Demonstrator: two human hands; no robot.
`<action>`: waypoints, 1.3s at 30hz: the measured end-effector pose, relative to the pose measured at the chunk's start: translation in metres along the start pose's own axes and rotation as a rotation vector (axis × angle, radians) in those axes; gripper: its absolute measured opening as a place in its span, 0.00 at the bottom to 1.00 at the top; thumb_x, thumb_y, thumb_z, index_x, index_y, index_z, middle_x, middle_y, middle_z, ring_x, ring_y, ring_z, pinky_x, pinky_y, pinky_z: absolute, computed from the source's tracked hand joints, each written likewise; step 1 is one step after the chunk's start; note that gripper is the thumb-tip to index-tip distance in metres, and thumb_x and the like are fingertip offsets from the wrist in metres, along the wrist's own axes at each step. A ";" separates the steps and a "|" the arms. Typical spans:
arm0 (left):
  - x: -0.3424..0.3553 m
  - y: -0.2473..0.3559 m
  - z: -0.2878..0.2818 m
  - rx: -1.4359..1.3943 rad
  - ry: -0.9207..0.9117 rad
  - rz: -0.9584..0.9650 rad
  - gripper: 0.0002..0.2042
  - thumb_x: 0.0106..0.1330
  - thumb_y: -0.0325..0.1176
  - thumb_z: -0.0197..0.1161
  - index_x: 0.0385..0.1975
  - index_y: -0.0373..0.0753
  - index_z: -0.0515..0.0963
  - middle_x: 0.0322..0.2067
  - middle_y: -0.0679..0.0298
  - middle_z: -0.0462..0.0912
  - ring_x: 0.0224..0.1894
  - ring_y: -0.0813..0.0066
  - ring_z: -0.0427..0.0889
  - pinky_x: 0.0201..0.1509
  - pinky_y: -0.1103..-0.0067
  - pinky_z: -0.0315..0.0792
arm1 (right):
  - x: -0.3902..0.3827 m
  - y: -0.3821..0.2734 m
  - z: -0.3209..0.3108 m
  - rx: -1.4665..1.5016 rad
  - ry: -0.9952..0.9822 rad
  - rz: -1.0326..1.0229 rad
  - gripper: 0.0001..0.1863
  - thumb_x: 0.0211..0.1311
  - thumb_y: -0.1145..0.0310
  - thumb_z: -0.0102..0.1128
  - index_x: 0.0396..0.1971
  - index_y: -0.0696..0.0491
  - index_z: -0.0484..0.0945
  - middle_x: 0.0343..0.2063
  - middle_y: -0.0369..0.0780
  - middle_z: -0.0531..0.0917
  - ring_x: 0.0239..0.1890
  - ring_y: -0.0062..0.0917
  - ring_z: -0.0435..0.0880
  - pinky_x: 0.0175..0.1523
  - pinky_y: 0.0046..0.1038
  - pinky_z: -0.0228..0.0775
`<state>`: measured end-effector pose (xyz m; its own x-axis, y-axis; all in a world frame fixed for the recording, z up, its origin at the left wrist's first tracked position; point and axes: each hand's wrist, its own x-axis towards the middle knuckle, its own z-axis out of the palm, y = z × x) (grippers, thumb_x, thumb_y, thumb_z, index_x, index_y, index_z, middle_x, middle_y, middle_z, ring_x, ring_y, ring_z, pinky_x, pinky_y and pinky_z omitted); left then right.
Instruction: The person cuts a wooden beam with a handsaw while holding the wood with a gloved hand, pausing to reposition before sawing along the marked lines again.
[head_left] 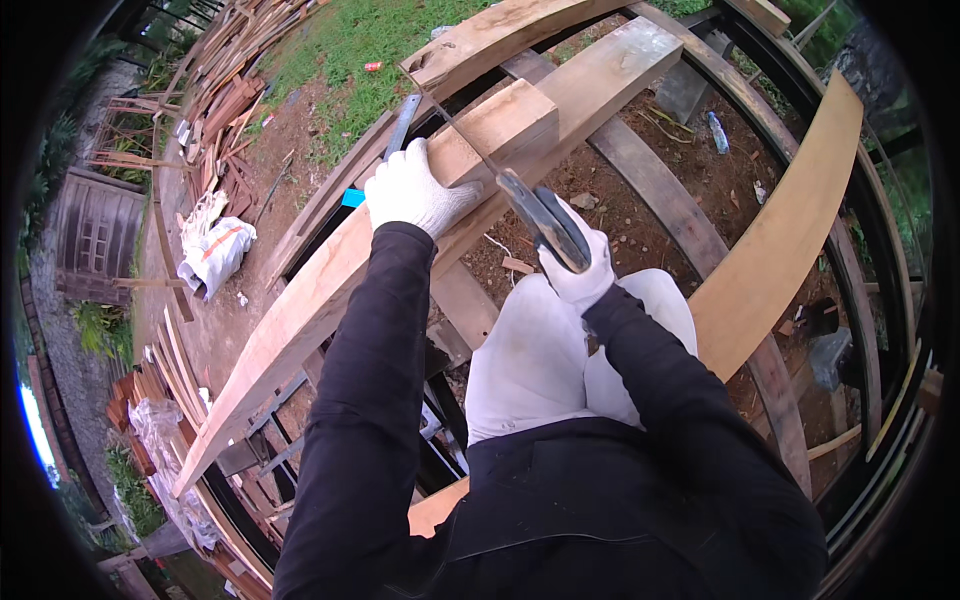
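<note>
A long wooden beam (pixel 300 290) runs from the lower left to a squared end near the top middle. My left hand (pixel 422 190), in a white knitted glove, grips the beam from above, its thumb pointing toward the saw. In my right hand (pixel 582 265), also gloved, is the dark handle of a handsaw (pixel 540 218). The saw's thin blade lies slantwise across the beam, just beyond my left hand; how deep its teeth sit is hidden. A try square (pixel 403 125) with a metal blade and blue stock lies beside the beam, next to my left hand.
Another thick beam (pixel 620 85) lies under the sawn one, over cross boards (pixel 665 190) with gaps down to the dirt. A wide plank (pixel 790 220) slants at right, near a plastic bottle (pixel 718 132). Piled boards (pixel 225 130) and a white sack (pixel 217 250) lie at left.
</note>
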<state>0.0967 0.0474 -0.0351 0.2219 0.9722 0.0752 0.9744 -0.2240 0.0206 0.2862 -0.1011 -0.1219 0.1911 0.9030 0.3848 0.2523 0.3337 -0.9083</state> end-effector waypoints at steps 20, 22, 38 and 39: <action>-0.008 -0.007 0.000 0.035 -0.019 -0.006 0.43 0.49 0.64 0.74 0.60 0.38 0.76 0.50 0.50 0.83 0.55 0.54 0.82 0.59 0.62 0.76 | 0.012 -0.023 0.004 0.124 -0.043 0.080 0.35 0.58 0.75 0.67 0.68 0.61 0.70 0.55 0.52 0.85 0.54 0.36 0.88 0.60 0.29 0.77; -0.008 -0.024 -0.001 0.035 0.013 0.000 0.42 0.49 0.63 0.74 0.58 0.38 0.77 0.50 0.50 0.83 0.54 0.53 0.83 0.59 0.63 0.76 | -0.026 -0.059 -0.021 0.030 -0.161 0.260 0.35 0.57 0.77 0.66 0.68 0.62 0.71 0.57 0.50 0.84 0.53 0.27 0.87 0.59 0.28 0.75; -0.007 -0.019 -0.001 0.032 -0.002 -0.005 0.46 0.47 0.65 0.75 0.61 0.39 0.74 0.52 0.50 0.82 0.55 0.52 0.82 0.60 0.61 0.75 | -0.006 -0.049 -0.009 0.014 -0.088 0.120 0.35 0.57 0.74 0.69 0.67 0.62 0.71 0.53 0.52 0.85 0.54 0.33 0.88 0.59 0.30 0.78; -0.007 -0.027 0.001 0.045 0.005 -0.010 0.46 0.46 0.65 0.75 0.61 0.39 0.75 0.52 0.50 0.82 0.54 0.52 0.82 0.60 0.61 0.75 | -0.043 -0.048 -0.027 -0.006 -0.124 0.129 0.37 0.55 0.75 0.68 0.67 0.62 0.70 0.52 0.52 0.85 0.53 0.33 0.88 0.58 0.29 0.78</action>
<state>0.0685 0.0465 -0.0370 0.2117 0.9740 0.0804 0.9773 -0.2106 -0.0230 0.2912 -0.1630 -0.0908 0.1041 0.9648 0.2416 0.2387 0.2116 -0.9478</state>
